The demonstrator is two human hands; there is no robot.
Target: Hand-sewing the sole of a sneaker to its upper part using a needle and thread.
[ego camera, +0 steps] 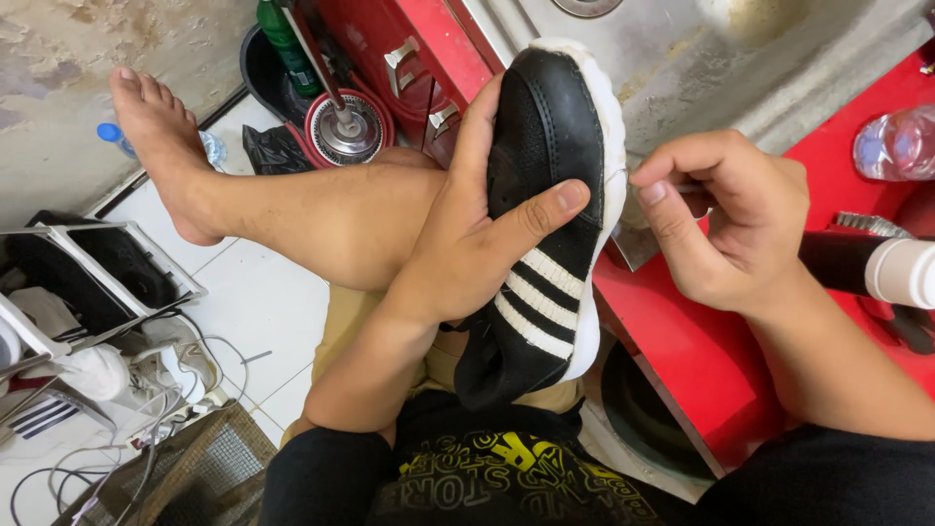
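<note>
My left hand (467, 244) grips the shoe (545, 224) from the side: palm against the upper, thumb laid across the black mesh above the white stripes, fingers wrapped behind the toe. The shoe stands toe-up over my lap, its heel down against my shorts (443, 360), its white sole edge facing right.

My right hand (726, 219) is curled just beside the sole. Thumb and forefinger are pressed together on something thin at the sole's edge; a fine thread or needle seems to run from the pinch to the rubber, but it is too small to tell which. The remaining fingers are folded into the palm.

My bare leg (292, 209) is crossed over my knee behind the left hand, the foot pointing up and left.

To the right, under my forearm, stands a red counter (682, 341). On it lie a dark cylinder with a white cap (881, 268) and, farther back, a clear bottle (896, 144). A steel sink (701, 58) sits beyond the shoe.

To the left, on the white tile floor (258, 302), lie a wire basket (209, 468), cables and white shoes (117, 375). Farther off stand a red mop bucket (348, 127) and a green bottle (284, 39).
</note>
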